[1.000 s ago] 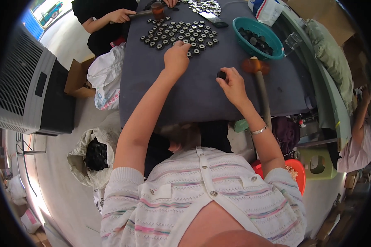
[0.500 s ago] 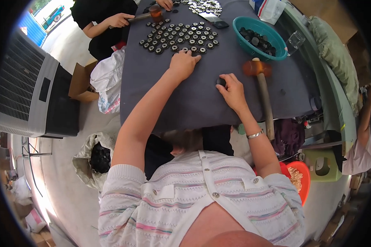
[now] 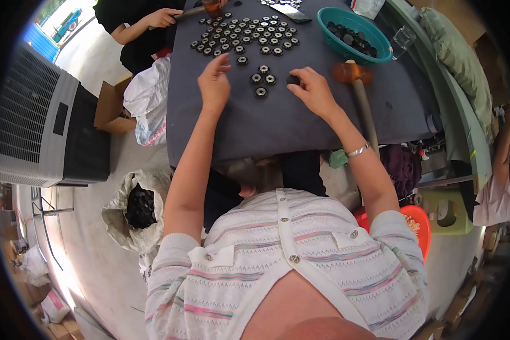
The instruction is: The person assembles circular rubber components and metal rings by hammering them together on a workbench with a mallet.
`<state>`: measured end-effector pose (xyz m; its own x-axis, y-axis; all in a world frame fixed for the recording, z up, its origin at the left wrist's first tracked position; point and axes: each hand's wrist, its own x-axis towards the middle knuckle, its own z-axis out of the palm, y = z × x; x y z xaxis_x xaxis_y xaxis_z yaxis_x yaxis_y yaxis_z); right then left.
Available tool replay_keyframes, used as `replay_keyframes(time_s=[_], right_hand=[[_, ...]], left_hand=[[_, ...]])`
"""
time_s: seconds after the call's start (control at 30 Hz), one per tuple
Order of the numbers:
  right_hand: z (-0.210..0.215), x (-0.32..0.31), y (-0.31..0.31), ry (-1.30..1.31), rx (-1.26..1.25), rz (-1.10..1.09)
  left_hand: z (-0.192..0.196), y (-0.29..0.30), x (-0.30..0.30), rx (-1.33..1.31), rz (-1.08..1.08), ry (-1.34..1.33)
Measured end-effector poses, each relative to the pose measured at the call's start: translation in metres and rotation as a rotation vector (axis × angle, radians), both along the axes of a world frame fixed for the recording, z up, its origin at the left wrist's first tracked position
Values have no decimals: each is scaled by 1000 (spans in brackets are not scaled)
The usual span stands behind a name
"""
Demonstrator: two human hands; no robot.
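Note:
My left hand hovers over the grey-covered table with its fingers apart, holding nothing. Between thumb and fingers of my right hand is a small round black cap. A few black-rimmed metal bearings lie in a loose group between my two hands. Beyond them spreads a larger field of such bearings, laid flat with their ring faces up. A mallet with an amber head and wooden handle lies right of my right hand, its head away from me.
A teal basin of black caps stands at the far right, beside a clear glass. Far left, another person's hand grips a second mallet. A phone-like slab lies at the back. An open sack of black pieces stands on the floor.
My left hand has left the near edge of the bearing field and moved left, opening. Several bearings now sit apart, nearer me. My right hand has moved forward with the cap.

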<state>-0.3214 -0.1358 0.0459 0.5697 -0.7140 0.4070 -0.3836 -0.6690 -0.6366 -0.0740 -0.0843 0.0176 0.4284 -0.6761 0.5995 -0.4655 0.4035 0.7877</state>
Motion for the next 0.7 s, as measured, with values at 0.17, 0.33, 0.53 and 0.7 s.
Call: replay_keyframes(time_s=[0.17, 0.33, 0.53, 0.7], right_hand=[[3, 31, -23, 191, -63, 121], [-3, 48, -34, 356, -78, 172], [9, 55, -35, 484, -46, 177], [15, 64, -37, 553, -68, 171]], left_hand=[[2, 6, 6, 107, -9, 637], [1, 2, 10, 122, -70, 663], [1, -6, 7, 155, -94, 608], [2, -8, 0, 196, -112, 562]])
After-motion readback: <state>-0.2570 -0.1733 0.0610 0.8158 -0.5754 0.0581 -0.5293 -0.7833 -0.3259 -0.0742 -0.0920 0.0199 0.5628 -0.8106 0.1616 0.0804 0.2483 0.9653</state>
